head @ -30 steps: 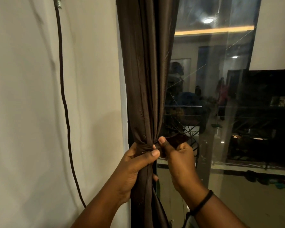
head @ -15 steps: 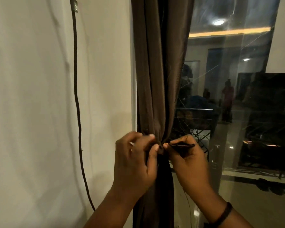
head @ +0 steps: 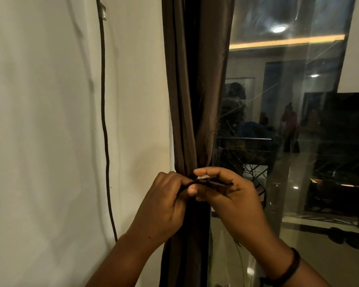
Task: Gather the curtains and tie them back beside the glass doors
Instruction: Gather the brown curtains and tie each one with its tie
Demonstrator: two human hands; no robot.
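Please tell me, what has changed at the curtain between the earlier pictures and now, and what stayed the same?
The left hand let go of the gathered curtain and moved up to pinch the dark tie-back strap. The right hand turned over the strap, fingers now on top. The curtain stays bunched beside the glass door; the cord on the wall is unchanged.

Curtain (head: 193,100): dark brown, plain, slight sheen; folds near black at centre. Tie-back strap (head: 214,183): same dark brown, with a small white patch at its 10 o'clock end. Wall (head: 50,121): off-white, unpatterned. Cord (head: 104,121) on wall: dark brown. Wristband (head: 288,268) at 5 o'clock: black. Glass door (head: 298,141): dark reflections, one warm yellow strip at 1 o'clock.
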